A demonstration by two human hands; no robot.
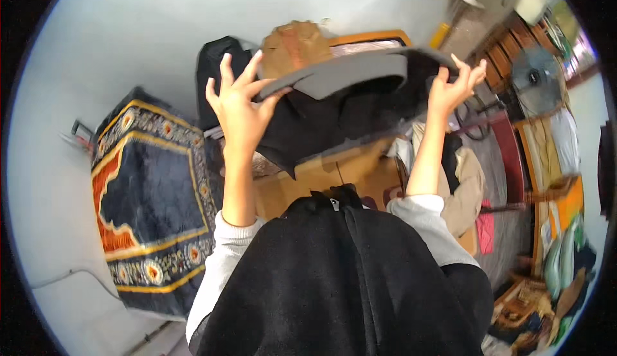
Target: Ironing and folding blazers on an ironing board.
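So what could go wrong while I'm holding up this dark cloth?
The dark cloth might slip, since the left hand and right hand seem to pinch only its upper edge. Its loose lower part could also brush or catch the beige garment on the right.

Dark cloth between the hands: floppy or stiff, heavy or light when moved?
Probably floppy: the dark cloth droops to a loose corner below its folded grey edge. Likely light for its size, since the left hand and right hand seem to hold it just by thumb and fingers.
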